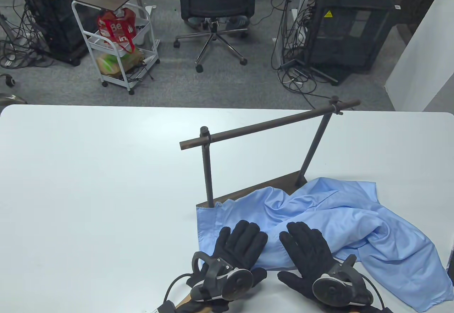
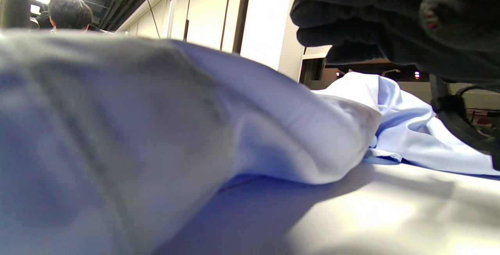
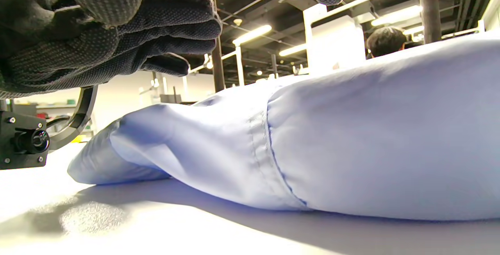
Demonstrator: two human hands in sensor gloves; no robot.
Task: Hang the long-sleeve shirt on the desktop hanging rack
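A light blue long-sleeve shirt (image 1: pixel 340 220) lies crumpled on the white table (image 1: pixel 88 185), its far edge over the wooden base (image 1: pixel 280 183) of the hanging rack. The rack's dark bar (image 1: pixel 269 125) runs across two posts above it and carries nothing. My left hand (image 1: pixel 241 245) and right hand (image 1: pixel 305 249) are side by side over the shirt's near edge, fingers stretched out, gripping nothing. In the left wrist view the shirt (image 2: pixel 234 130) fills the frame with the right hand (image 2: pixel 390 24) above it. In the right wrist view the left hand (image 3: pixel 117 40) hovers just above the shirt (image 3: pixel 312 138).
The rack stands right of the table's middle, its bar slanting up to the far right. Beyond the far table edge are an office chair (image 1: pixel 216 4), a white cart (image 1: pixel 117 43) and black cabinets (image 1: pixel 344 29) with cables on the floor.
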